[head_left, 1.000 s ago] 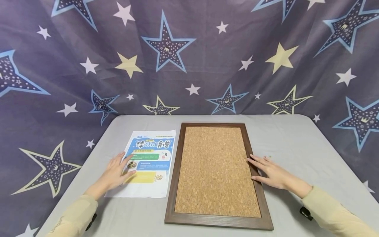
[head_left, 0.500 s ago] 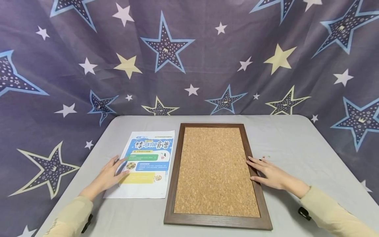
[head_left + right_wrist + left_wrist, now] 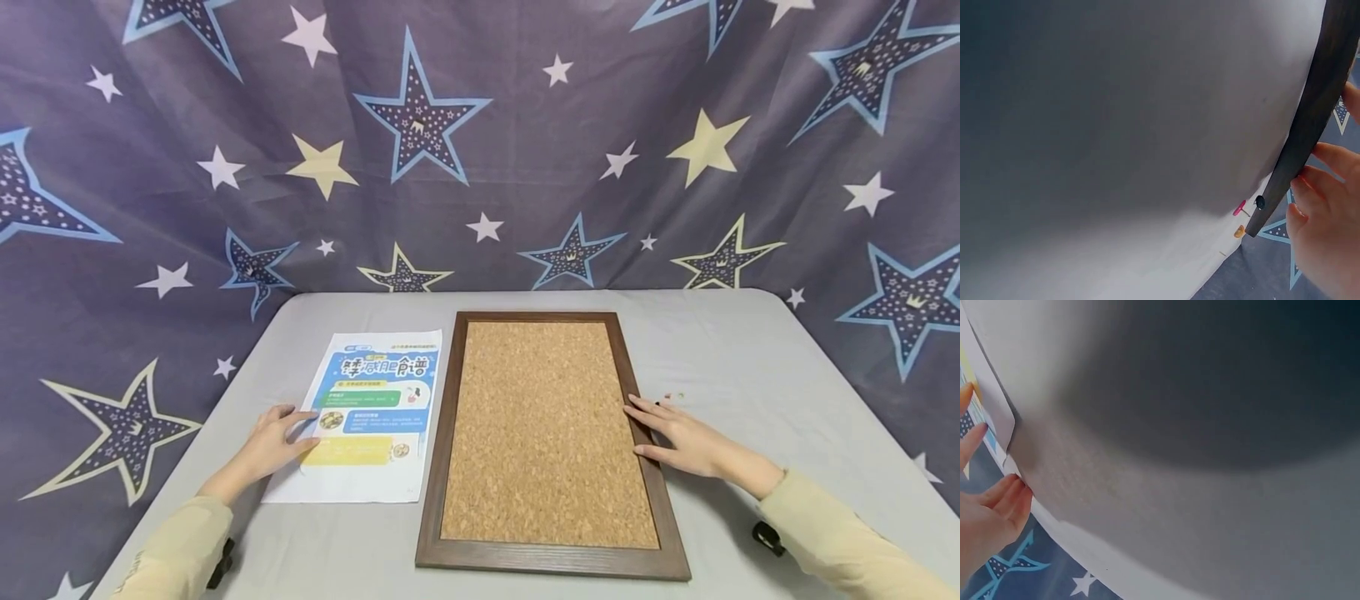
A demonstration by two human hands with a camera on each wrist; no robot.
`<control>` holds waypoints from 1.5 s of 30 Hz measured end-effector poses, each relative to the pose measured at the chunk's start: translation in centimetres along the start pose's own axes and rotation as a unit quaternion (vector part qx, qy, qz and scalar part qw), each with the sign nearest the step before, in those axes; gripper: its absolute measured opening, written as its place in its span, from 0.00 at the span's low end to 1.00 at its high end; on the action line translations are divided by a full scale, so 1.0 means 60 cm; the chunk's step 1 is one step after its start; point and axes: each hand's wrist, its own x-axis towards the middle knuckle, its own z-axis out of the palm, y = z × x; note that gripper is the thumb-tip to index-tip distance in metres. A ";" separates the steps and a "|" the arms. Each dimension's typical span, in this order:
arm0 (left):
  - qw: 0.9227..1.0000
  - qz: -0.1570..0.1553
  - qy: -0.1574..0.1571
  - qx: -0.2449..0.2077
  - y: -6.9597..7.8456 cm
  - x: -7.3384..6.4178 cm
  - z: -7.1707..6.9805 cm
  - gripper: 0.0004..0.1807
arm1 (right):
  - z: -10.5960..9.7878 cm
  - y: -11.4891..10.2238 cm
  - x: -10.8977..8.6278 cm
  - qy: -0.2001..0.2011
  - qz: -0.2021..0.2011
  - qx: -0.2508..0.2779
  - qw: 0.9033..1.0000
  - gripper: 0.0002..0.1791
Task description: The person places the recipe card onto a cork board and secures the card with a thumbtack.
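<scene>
A printed sheet (image 3: 375, 483) with blue, green and yellow blocks lies flat on the left of the table. My left hand (image 3: 266, 446) is at its left edge, thumb and forefinger apart over the paper and the other fingers bent near the tabletop; the left wrist view shows these fingers (image 3: 1013, 497) beside the sheet's edge. Right of the sheet lies a cork board (image 3: 547, 433) in a dark brown wooden frame. My right hand (image 3: 686, 442) rests its fingertips on the frame's right side. In the right wrist view the fingers touch the frame's edge (image 3: 1310, 106).
Beyond the right fingers lie small push pins, one pink (image 3: 1239, 207), one dark (image 3: 1260, 202) and one yellow (image 3: 1239, 232). A grey cloth covers the table (image 3: 750, 358). A star-patterned curtain (image 3: 510, 100) hangs behind and at both sides.
My left hand has drawn back leftward over the sheet, and its outer fingers have bent. The right hand stays on the frame. Sheet and board lie as before.
</scene>
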 end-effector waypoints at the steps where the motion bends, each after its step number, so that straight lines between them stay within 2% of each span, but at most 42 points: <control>1: 1.000 0.000 0.002 -0.001 0.000 0.001 0.000 0.27 | 0.000 0.000 0.000 -0.001 0.000 0.003 1.000 0.33; 13: 0.999 -0.020 0.003 -0.048 0.008 0.008 0.001 0.28 | 0.000 0.001 -0.002 0.000 0.004 0.029 1.000 0.33; 20: 0.996 -0.045 -0.005 -0.075 0.009 0.010 0.001 0.28 | -0.002 -0.001 -0.002 -0.002 0.007 0.037 0.999 0.33; 23: 0.995 -0.042 0.000 -0.087 0.008 0.012 0.000 0.28 | -0.002 -0.002 -0.002 -0.004 0.009 0.039 0.999 0.33; 26: 0.995 -0.021 0.009 -0.099 0.005 0.015 -0.003 0.27 | -0.001 -0.003 -0.001 -0.005 0.010 0.039 0.999 0.33; 29: 0.994 -0.014 0.005 -0.111 0.002 0.018 -0.007 0.27 | 0.000 -0.003 -0.001 -0.003 0.007 0.043 0.999 0.33; 34: 0.991 -0.038 -0.010 -0.128 -0.004 0.022 -0.015 0.25 | 0.001 -0.004 0.001 0.000 0.003 0.046 0.999 0.33; 39: 0.988 -0.054 0.001 -0.143 -0.011 0.022 -0.019 0.17 | -0.001 -0.003 0.001 -0.008 0.011 0.047 0.999 0.33; 45: 0.975 -0.108 -0.004 -0.197 -0.013 0.023 -0.019 0.15 | -0.003 -0.003 -0.001 -0.013 0.016 0.051 0.998 0.33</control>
